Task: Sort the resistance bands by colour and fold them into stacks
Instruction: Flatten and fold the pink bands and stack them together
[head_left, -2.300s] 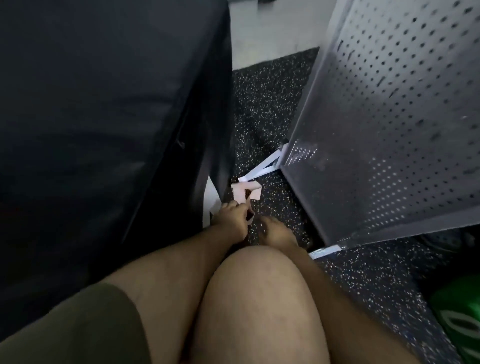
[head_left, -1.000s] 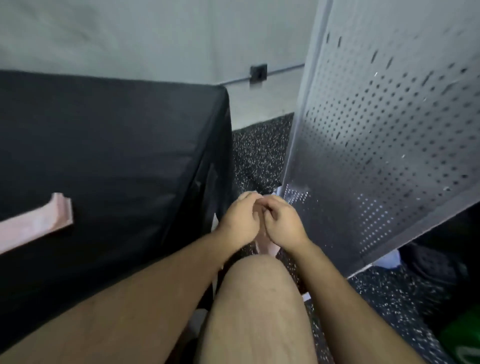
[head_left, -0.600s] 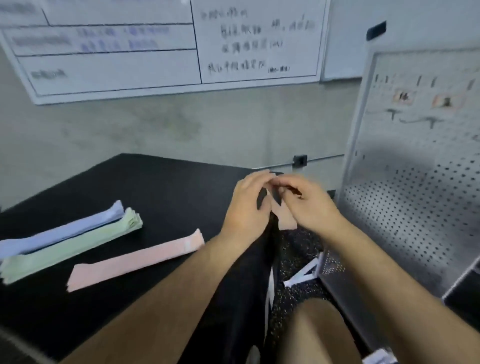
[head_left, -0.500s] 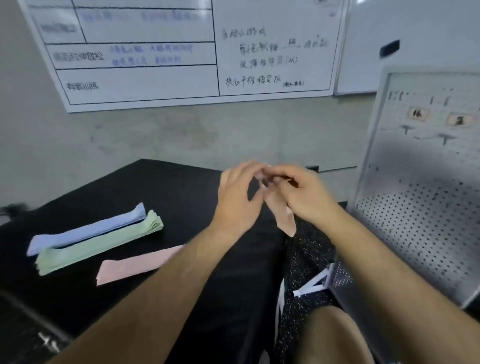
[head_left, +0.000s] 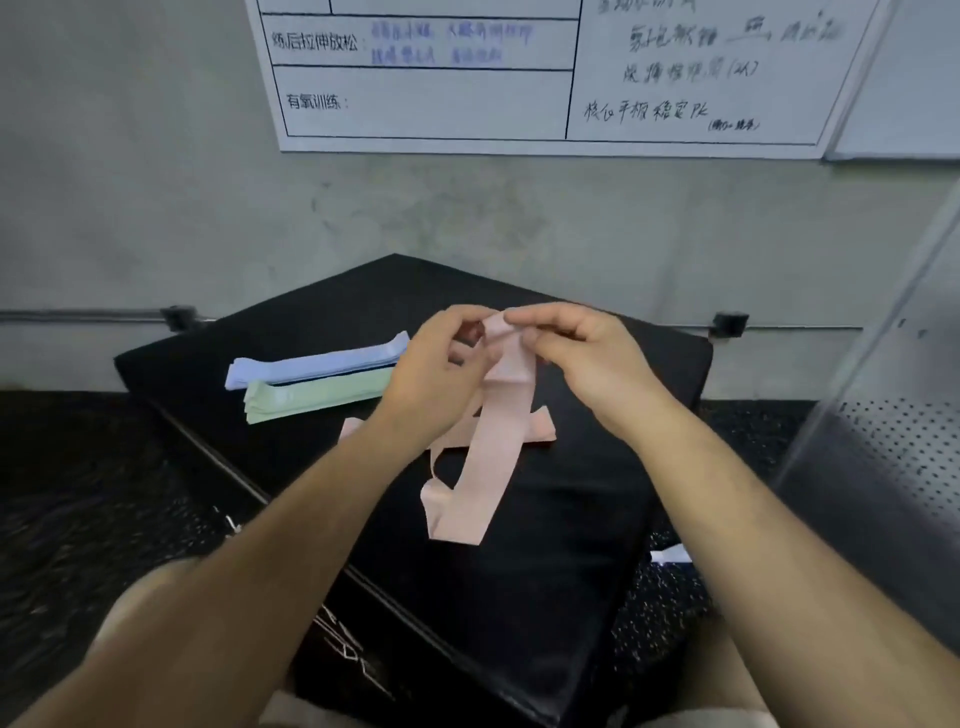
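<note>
OK, both hands pinch the top end of the pink band (head_left: 493, 457) at frame centre: left hand (head_left: 434, 382) has its fingers curled onto one edge, right hand (head_left: 592, 358) nips the other with thumb and forefinger. Band hangs from there over the black pad (head_left: 571, 519), long axis near vertical in frame, leaning slightly to lower left. Bottom end is twisted into a loop; can't tell if it touches the pad. My call: shake the twist out first, match the ends flat, fold, then lay it on the folded pink strip (head_left: 540, 431) behind, parallel to the blue stack (head_left: 311, 364) and green stack (head_left: 317, 397) at centre left.
</note>
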